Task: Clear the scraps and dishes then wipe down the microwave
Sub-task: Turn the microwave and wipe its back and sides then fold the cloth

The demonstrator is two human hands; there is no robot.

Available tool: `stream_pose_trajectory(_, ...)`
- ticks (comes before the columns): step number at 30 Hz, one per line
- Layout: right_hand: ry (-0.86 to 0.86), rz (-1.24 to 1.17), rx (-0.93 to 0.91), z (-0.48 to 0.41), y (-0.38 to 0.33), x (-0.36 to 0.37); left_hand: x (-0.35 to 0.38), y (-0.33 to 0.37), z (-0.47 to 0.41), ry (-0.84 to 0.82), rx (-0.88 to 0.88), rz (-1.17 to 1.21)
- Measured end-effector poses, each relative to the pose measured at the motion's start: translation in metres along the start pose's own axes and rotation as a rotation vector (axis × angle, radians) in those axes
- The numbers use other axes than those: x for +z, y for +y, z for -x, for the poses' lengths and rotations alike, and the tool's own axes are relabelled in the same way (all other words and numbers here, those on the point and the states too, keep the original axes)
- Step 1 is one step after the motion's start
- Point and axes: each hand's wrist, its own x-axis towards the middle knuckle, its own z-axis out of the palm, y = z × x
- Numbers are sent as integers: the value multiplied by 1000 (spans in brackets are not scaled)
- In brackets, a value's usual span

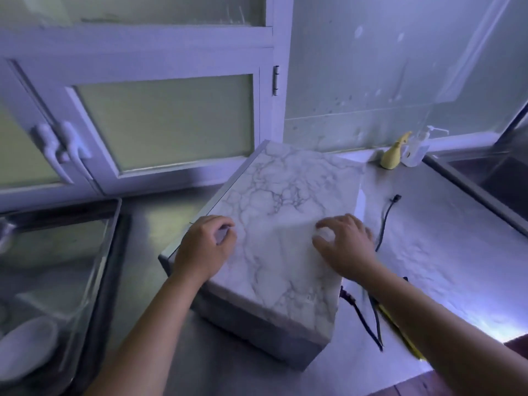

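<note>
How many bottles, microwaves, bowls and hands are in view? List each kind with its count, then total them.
Bottles: 2 (yellow plastic bottle, clear plastic pump bottle)
Microwaves: 1 (marble-patterned box-shaped microwave)
Bowls: 1 (white round bowl)
Hands: 2 (left hand, right hand)
Total: 6

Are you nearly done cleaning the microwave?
About midway, I think. No scraps or dishes lie on the microwave; a white dish sits in the sink. Right now the right hand holds a white wad on its marbled top, and the left hand rests near the edge. The top's far end and the sides probably remain.
</note>
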Motion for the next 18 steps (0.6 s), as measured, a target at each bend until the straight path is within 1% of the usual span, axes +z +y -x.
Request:
stream_pose_trajectory(2, 10, -39, -33, -46, 17, -13, 2, -1, 3, 124, -53, -42)
stream_pose_trajectory(4, 10, -35, -25, -95, 39, -21, 4, -4, 7, 300, -143, -96)
stream_pose_trajectory(6, 2, -2, 8, -140, 59, -25, 10, -3, 20, 445, -317, -169)
stream_pose_trajectory(7, 2, 16, 18, -161, 67, -25, 16, 4, 30, 488, -449, -134)
stream_pose_trajectory(8, 5, 22, 29, -180, 75, -25, 23, 17, 41, 519, -572, -37)
stream_pose_trajectory(9, 24, 18, 36, -196, 80, -24, 33, 31, 53, 543, -663, 83)
stream_pose_trajectory(10, 52, 8, 44, -210, 85, -24, 42, 46, 66, 561, -713, 192)
stream_pose_trajectory(12, 63, -21, 64, -230, 89, -22, 63, 80, 91, 570, -764, 295)
stream_pose_trajectory(14, 49, -29, 84, -244, 91, -19, 86, 112, 112, 517, -759, 355)
stream_pose_trajectory(16, 61, -33, 83, -250, 90, -16, 103, 134, 122, 458, -745, 339)
stream_pose_trajectory(18, 87, -42, 60, -250, 92, -16, 113, 145, 125, 470, -755, 339)
